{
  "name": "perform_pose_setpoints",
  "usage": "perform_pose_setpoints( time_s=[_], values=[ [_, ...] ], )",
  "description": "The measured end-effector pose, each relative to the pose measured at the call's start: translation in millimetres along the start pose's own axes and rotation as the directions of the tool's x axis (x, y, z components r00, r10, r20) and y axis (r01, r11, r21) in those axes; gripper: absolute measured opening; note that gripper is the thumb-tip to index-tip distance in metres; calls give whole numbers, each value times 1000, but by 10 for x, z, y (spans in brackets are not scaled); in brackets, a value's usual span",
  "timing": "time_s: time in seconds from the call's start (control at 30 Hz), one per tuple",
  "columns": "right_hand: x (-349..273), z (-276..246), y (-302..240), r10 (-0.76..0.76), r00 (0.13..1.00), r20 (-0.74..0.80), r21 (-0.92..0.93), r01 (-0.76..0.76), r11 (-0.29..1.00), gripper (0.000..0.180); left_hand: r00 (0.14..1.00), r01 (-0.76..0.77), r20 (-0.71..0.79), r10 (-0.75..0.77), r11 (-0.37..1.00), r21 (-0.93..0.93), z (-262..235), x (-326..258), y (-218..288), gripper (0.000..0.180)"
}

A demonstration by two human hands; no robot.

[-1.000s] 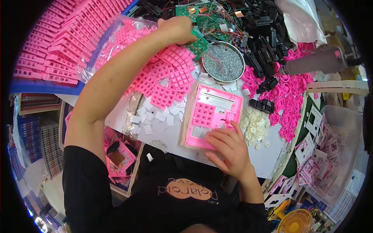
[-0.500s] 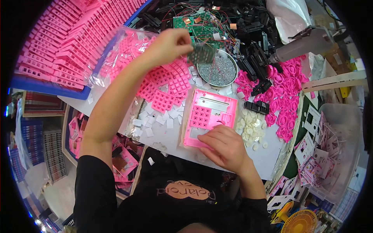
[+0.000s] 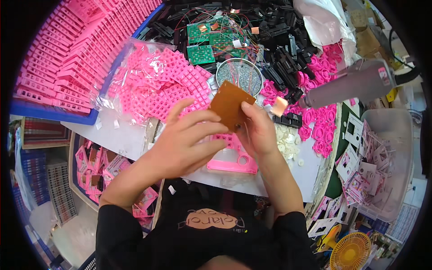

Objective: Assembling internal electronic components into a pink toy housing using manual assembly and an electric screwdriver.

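Brown board [image 3: 231, 104] has moved closer; right grip [image 3: 259, 133] pinches its lower-right edge.

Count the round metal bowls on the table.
1: the round metal bowl of small silver parts, beyond the brown circuit board in the right hand. Others may be hidden.

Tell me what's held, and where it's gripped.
The brown board, by its right edge, in the right hand. Whether the left hand also grips it is unclear.
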State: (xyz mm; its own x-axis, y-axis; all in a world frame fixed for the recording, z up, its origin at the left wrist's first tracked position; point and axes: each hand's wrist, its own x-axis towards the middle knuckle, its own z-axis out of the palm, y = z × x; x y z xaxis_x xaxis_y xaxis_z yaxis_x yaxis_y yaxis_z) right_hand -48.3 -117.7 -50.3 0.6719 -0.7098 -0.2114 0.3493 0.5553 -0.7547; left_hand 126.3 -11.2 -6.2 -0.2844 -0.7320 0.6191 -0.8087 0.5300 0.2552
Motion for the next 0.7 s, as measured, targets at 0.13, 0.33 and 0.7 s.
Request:
perform_pose_setpoints(
  time_s=[0.13,0.33,0.7],
  values=[
    [-24,28,-212,138,974,180,-179,-106,978,38,853,420,-136,-504,817,-396,-247,-225,31,37],
    [-23,196,-227,238,939,250,-439,-110,892,38,674,619,476,-565,80,-781,-66,-308,-59,31],
    [-121,-149,-213,89,987,134,-520,-6,854,37,528,554,516,-674,-186,-811,122,-698,-98,33]
  ],
)
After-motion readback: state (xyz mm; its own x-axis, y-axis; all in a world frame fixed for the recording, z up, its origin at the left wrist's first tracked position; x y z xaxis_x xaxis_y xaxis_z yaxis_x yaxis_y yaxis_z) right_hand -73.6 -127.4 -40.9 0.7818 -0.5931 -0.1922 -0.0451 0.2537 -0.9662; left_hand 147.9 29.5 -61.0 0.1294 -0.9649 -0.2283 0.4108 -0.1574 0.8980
